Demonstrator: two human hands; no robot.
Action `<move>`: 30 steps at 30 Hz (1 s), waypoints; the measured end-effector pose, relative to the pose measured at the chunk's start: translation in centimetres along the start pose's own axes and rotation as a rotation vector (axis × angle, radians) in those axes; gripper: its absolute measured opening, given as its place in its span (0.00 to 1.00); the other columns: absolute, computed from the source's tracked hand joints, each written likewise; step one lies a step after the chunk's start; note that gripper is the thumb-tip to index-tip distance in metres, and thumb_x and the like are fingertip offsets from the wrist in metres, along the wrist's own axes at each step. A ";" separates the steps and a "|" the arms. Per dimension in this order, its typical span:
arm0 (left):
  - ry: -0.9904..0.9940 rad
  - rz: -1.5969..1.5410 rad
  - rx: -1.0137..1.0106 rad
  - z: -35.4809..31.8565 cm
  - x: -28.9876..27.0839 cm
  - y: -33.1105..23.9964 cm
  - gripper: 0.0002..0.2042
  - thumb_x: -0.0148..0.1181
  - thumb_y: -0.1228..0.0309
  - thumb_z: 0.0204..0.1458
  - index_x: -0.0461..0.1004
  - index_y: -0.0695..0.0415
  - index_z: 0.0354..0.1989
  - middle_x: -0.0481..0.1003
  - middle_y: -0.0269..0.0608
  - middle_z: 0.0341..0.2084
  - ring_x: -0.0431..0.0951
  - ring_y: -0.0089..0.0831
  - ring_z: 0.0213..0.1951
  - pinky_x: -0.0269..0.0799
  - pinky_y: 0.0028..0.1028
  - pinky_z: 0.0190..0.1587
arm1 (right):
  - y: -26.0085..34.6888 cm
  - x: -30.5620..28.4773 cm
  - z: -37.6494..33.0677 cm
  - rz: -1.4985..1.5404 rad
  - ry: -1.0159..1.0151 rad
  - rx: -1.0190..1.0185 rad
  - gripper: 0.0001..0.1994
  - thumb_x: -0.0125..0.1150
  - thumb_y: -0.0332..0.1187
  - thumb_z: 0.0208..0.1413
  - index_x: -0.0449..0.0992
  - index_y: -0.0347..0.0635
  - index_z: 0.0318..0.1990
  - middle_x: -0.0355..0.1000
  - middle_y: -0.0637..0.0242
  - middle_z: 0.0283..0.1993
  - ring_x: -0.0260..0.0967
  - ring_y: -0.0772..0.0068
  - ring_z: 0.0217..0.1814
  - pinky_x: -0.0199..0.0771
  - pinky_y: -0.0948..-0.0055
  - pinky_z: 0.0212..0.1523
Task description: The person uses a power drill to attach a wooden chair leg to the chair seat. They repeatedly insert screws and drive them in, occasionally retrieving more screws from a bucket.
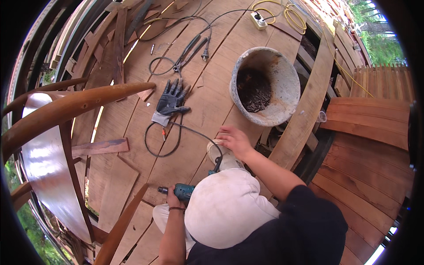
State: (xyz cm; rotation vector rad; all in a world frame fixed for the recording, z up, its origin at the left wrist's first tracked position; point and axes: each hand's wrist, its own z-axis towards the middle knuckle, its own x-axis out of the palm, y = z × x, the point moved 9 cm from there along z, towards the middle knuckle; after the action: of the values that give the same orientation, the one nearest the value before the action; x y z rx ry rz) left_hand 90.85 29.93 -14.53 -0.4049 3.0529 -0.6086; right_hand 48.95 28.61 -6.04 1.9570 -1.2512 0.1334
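Left grip (175,201) wraps the teal drill (181,191), its chuck pointing left over the plank floor (207,88). Right grip (235,140), fingers spread and empty, rests on the toe of my white shoe (223,157), up and right of the drill. Its black cord (176,132) loops away from that hand toward a dark glove (170,102) lying flat beyond. Farther right sits a grey bucket (265,86), tipped, dark debris inside. Farthest off, a power strip (259,20) with yellow cable (291,15).
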 end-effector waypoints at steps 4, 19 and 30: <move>-0.069 0.085 0.088 -3.0 2.5 -2.1 0.11 0.61 0.65 0.49 0.71 0.58 0.35 0.74 0.37 0.28 0.77 0.34 0.31 0.76 0.35 0.38 | 7.2 -5.4 -3.7 0.415 -0.303 -0.229 0.26 0.55 0.50 0.59 0.66 0.38 0.54 0.68 0.58 0.52 0.68 0.57 0.52 0.76 0.57 0.48; -0.211 0.101 0.216 -4.0 3.0 -4.6 0.09 0.61 0.68 0.49 0.72 0.60 0.33 0.73 0.36 0.26 0.75 0.29 0.30 0.73 0.32 0.36 | 24.8 -17.1 5.7 0.382 -0.360 -0.325 0.20 0.51 0.35 0.58 0.62 0.21 0.47 0.67 0.47 0.46 0.69 0.47 0.50 0.74 0.49 0.57; -0.160 0.646 0.498 -3.3 11.3 -12.7 0.14 0.67 0.63 0.46 0.78 0.61 0.34 0.80 0.39 0.30 0.78 0.27 0.35 0.71 0.27 0.42 | 8.6 -7.6 9.0 -0.653 -0.244 -0.331 0.11 0.59 0.34 0.58 0.79 0.35 0.41 0.76 0.69 0.30 0.72 0.78 0.28 0.73 0.77 0.31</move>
State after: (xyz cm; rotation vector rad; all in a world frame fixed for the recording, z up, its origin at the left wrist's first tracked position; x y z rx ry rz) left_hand 82.89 17.00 -6.14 0.4902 2.5110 -1.1431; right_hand 35.36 26.42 -10.92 2.0158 -0.6602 -0.6152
